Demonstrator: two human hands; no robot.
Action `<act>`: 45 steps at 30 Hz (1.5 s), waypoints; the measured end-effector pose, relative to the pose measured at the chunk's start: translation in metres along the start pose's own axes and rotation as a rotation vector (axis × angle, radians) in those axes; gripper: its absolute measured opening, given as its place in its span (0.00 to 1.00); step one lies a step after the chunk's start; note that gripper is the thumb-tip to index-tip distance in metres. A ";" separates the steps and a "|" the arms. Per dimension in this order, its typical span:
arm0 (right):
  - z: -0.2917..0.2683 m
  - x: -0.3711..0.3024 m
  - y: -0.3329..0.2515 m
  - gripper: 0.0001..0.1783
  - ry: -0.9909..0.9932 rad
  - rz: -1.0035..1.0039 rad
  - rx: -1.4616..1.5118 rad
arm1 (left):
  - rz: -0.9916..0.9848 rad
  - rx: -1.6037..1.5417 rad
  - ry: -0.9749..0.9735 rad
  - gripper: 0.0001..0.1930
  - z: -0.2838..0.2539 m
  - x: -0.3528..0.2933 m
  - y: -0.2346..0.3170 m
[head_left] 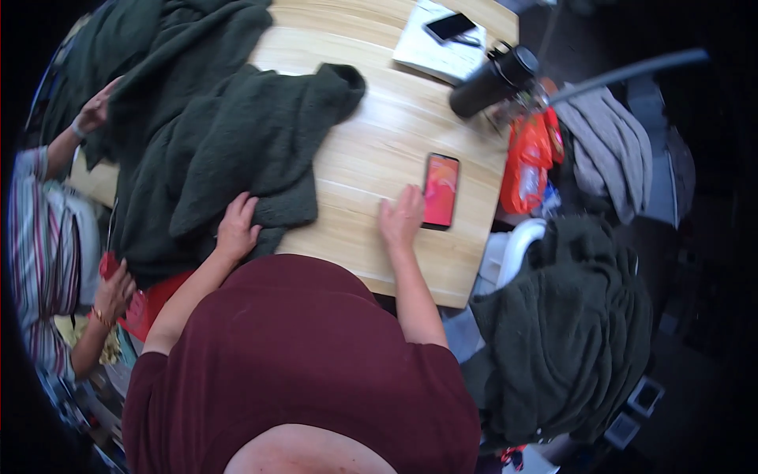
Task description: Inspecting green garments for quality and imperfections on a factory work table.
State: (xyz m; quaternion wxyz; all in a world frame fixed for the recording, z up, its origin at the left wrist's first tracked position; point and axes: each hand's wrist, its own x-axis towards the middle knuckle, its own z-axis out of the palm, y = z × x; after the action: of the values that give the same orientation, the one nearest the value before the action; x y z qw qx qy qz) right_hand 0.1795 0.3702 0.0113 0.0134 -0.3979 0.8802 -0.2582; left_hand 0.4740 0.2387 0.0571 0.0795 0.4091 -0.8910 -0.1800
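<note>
My left hand (238, 227) rests on the near edge of a dark green fleece garment (245, 142), its fingers laid out over the cloth rather than wrapped round it. The garment spreads over the left part of the wooden table (359, 213), with a narrow piece like a sleeve or collar sticking out at its far right. Flat on the bare wood lies my right hand (403, 215), fingers apart and holding nothing. Just right of its fingertips is a smartphone (440, 191) with a lit pink and orange screen.
At the left a person in a striped top has one hand (96, 110) by the fleece and another (115, 294) at something red. A black bottle (494, 81), a white pad (426, 47) with a second phone (449, 28), an orange bag (527, 166) and more green fleece (564, 332) stand right.
</note>
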 end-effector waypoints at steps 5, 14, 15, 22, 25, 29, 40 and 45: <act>0.001 0.012 -0.003 0.35 -0.130 -0.002 0.098 | -0.045 -0.252 0.052 0.13 0.009 0.017 -0.016; 0.013 0.014 -0.114 0.20 -0.858 0.662 1.708 | 0.309 -0.771 -0.522 0.12 -0.042 0.038 0.091; 0.005 0.017 -0.115 0.17 -0.824 0.663 1.746 | 0.316 -0.774 -0.523 0.12 -0.046 0.037 0.092; -0.019 0.025 -0.074 0.08 -0.556 0.440 1.702 | 0.360 -0.718 -0.561 0.15 -0.059 0.034 0.092; -0.033 0.021 -0.082 0.15 -0.566 0.725 1.465 | 0.463 -0.883 -0.599 0.14 -0.057 0.029 0.105; -0.017 0.013 -0.096 0.11 -0.666 0.477 1.255 | 0.477 -0.968 -0.647 0.13 -0.066 0.029 0.117; -0.148 0.034 -0.160 0.24 -0.151 -0.199 1.252 | 0.154 -0.937 -0.296 0.04 -0.165 0.050 0.100; -0.128 0.004 -0.168 0.26 -0.499 -0.433 1.042 | 0.291 -1.068 -0.300 0.07 -0.144 0.050 0.121</act>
State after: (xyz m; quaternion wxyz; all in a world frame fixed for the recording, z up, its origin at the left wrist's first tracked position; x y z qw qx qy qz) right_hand 0.2639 0.3315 0.2009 0.3587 -0.5572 0.5079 -0.5504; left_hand 0.3988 0.2368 0.2366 0.1717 0.1551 -0.7251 -0.6486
